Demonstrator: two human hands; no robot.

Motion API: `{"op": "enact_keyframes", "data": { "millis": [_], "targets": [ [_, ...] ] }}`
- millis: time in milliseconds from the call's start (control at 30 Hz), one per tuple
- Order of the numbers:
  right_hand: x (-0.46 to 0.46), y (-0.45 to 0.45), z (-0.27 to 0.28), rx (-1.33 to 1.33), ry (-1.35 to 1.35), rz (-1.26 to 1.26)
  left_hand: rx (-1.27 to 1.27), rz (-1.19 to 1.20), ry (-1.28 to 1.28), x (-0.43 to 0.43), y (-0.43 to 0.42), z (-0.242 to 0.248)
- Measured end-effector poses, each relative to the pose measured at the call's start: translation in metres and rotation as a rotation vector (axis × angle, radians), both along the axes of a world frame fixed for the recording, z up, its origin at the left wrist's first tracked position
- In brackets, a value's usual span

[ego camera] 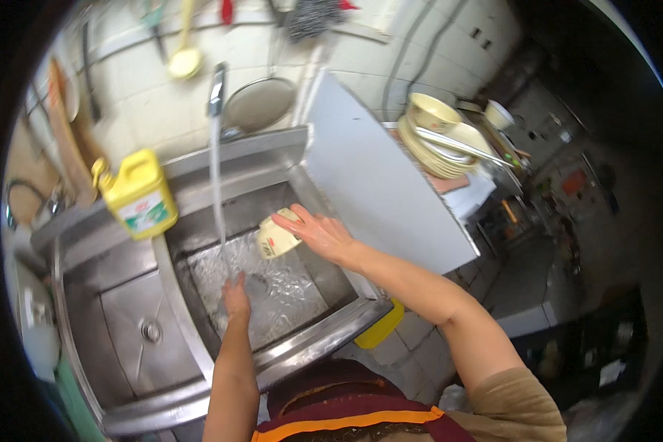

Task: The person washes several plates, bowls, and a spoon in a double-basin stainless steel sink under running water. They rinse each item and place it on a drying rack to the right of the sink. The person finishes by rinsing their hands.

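Note:
My right hand [323,235] grips a cream bowl [276,243] with printed marks, held tilted above the water in the right basin of the stainless steel sink [185,309]. Lower down, my left hand [236,295] is at the rippling water [287,287], fingers apart, with nothing visible in it. A round dark shape [258,283] shows blurred under the water beside that hand. From the tap [216,91] a stream of water [216,182] falls into the same basin, just beyond my left hand.
A yellow detergent jug [143,193] stands on the sink's divider at the back. To the left is a second basin with a drain [150,331]. A grey panel [381,177] borders the right side; beyond it are stacked cream dishes [431,152]. A round strainer [262,102] hangs behind the tap.

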State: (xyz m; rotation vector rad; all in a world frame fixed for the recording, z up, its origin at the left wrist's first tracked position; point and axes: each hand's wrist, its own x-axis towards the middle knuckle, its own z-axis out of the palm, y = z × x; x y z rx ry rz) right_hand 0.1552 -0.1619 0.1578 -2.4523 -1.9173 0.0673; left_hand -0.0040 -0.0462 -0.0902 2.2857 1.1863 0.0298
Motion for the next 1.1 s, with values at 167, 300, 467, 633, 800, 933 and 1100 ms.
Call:
{"op": "enact_keyframes", "data": {
  "millis": [167, 300, 467, 633, 800, 933, 1100],
  "targets": [
    [0.059, -0.012, 0.071, 0.483, 0.099, -0.170, -0.058, 0.034, -0.009, 0.002, -0.001, -0.010],
    [0.131, -0.041, 0.184, 0.555, 0.522, -0.464, 0.009, 0.054, -0.032, -0.001, 0.008, -0.031],
    [0.210, -0.098, 0.254, 0.568, 0.814, -0.765, -0.035, 0.037, 0.045, 0.004, -0.001, 0.004],
    [0.237, -0.103, 0.262, 0.282, 0.725, -0.952, -0.048, 0.089, 0.014, -0.008, 0.014, -0.011],
    [0.276, -0.096, 0.266, -0.116, 0.544, -1.057, -0.028, 0.152, -0.074, -0.012, 0.020, -0.025],
    [0.291, -0.096, 0.252, -0.190, 0.499, -1.104, -0.026, 0.131, -0.085, -0.012, 0.021, -0.018],
    [0.300, -0.101, 0.237, -0.319, 0.438, -1.142, -0.046, 0.106, -0.051, -0.005, 0.022, -0.018]
  ]
}}
